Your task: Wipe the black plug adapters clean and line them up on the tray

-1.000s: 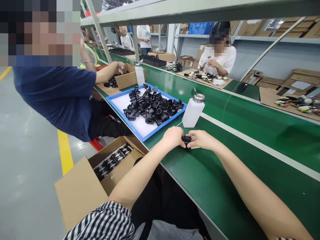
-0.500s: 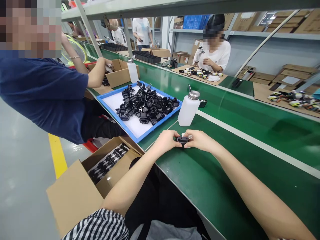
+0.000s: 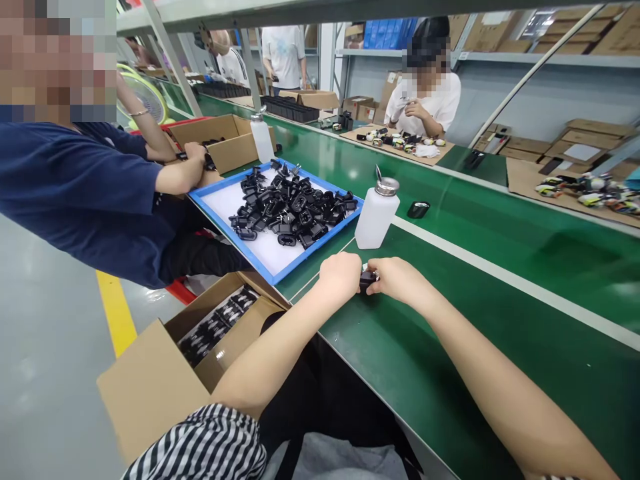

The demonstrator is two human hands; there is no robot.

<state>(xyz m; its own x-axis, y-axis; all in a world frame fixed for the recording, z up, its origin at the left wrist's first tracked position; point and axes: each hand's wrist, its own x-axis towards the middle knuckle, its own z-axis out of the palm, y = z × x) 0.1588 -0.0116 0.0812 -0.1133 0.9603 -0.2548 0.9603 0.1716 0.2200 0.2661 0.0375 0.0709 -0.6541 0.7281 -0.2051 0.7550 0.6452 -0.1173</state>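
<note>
Just in front of the bottle, both my hands work close together on a small black plastic plug (image 3: 367,281). My right hand (image 3: 395,277) pinches it from the right between thumb and fingers. My left hand (image 3: 341,275) is closed at its left end, with the back of the hand hiding the fingertips. A small white bit, perhaps cloth or paper, shows above the plug between the hands. Beyond them stands a white dispenser bottle (image 3: 377,217) with a metal cap. To the left, a blue-rimmed tray (image 3: 274,277) carries a heap of black plugs (image 3: 295,207), some with metal pins showing.
A single black piece (image 3: 419,209) lies on the green belt (image 3: 500,347) right of the bottle. An open carton (image 3: 150,387) with packed black parts stands below left. A co-worker in blue (image 3: 85,193) reaches into another carton (image 3: 235,143); another person (image 3: 425,100) sits across the belt.
My left hand has turned over so its back faces me, and the plug has tilted. The loose black piece has shifted right from behind the bottle. The co-worker's arm has lowered at the carton.
</note>
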